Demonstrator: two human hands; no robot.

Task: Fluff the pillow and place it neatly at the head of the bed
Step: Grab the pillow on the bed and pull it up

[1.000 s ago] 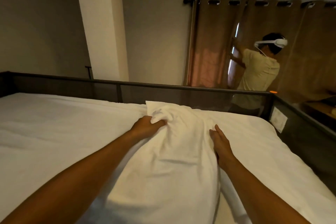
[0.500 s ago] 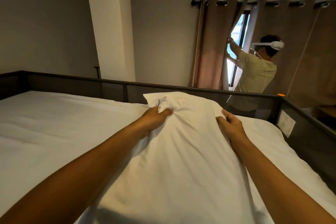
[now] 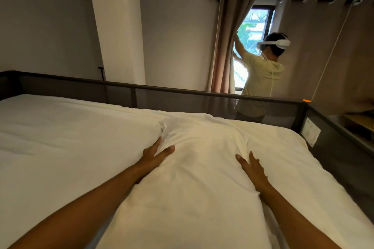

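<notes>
Hands flat, fingers spread, nothing gripped. Left hand (image 3: 156,155) presses on the left flank of the pillow (image 3: 194,168), right hand (image 3: 252,168) on its right flank; the two are well apart with the pillow's middle bulging between them. Both forearms reach forward nearly straight, palms down, wrists low against the fabric.

Pillow lies lengthwise away from the camera on the bed (image 3: 60,147), its far end just short of the dark mesh bed rail (image 3: 182,95). Far left corner of the pillow is bunched into a fold just beyond the left fingertips. White case on white sheet, so the exact pillow outline is hard to trace on the right side.

Step, as I read it: placing/patting stage, not the shake. Pillow is already down and near the rail end of the bed. Whether that rail end is the head of the bed I can't confirm from this view.

Next move likely calls for: smooth the bunched corner, press or plump the flanks evenly, square the pillow's far edge parallel to the rail. It probably needs turning crosswise if "neat" means long side along the rail; it currently points at the rail.

Beyond the rail: another person (image 3: 261,73) in a headset stands at the window (image 3: 255,26), hands on the brown curtain (image 3: 226,46). Well clear of the pillow, no interference.
</notes>
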